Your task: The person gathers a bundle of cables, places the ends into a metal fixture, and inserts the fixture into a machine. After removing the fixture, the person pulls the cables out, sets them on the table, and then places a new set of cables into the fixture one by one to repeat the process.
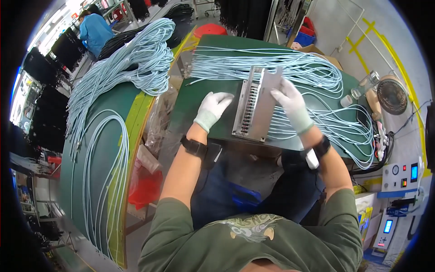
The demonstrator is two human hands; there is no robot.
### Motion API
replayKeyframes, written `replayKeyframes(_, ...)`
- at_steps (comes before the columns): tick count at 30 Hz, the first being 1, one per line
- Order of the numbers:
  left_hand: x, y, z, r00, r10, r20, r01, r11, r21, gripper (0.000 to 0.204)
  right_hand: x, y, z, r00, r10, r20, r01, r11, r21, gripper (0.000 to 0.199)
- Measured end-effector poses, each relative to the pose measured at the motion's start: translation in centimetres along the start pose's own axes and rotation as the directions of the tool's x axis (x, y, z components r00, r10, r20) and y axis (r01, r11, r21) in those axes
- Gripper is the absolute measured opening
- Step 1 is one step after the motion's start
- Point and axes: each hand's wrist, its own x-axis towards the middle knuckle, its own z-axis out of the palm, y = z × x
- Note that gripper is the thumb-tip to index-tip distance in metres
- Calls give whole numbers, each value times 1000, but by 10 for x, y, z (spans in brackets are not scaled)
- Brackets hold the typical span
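Resting flat on the green table, the left hand lies gloved and released, palm down, holding nothing, just to the left of a long metal fixture with a row of small sockets. The right hand, also gloved, pinches the upper right edge of the grey metal plate that covers that fixture, fingers closed on it. The fixture sits between the two hands, running away from the person toward the far side of the table.

Beyond and to the right of the right hand, many pale blue cables fan across the table in loops, some ends running toward the fixture; whether any are seated in the sockets I cannot tell. As a judgement, the work looks early or mid-way: the cables are laid out but the plate is not yet set down.

Far to the left of the left hand, a large bundle of blue cables drapes over a curved green bench. Right of the right hand stand a small fan and a control box. A co-worker in blue stands well beyond the left hand.
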Motion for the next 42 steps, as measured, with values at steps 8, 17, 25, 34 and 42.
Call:
replayKeyframes(8,4,11,-3,999,43,34,-33,966,-255,25,-63,-2,-65,970,240,-43,-238,898,-370,44)
replayKeyframes(17,-10,58,-16,984,30,178,0,987,-162,34,-455,-90,-312,465,-14,-885,-837,319,-445,46)
replayKeyframes(25,-28,84,52,978,9,206,88,887,-454,33,-785,-138,-353,-276,66,-959,-925,252,283,58)
replayKeyframes(34,-76,165,67,937,142,318,-67,969,-237,28,-717,-101,-377,-389,-130,-912,-913,185,363,73)
replayKeyframes(42,-91,167,105,794,252,554,-56,937,-345,38,-581,-200,-264,154,-587,-795,-875,293,-386,39)
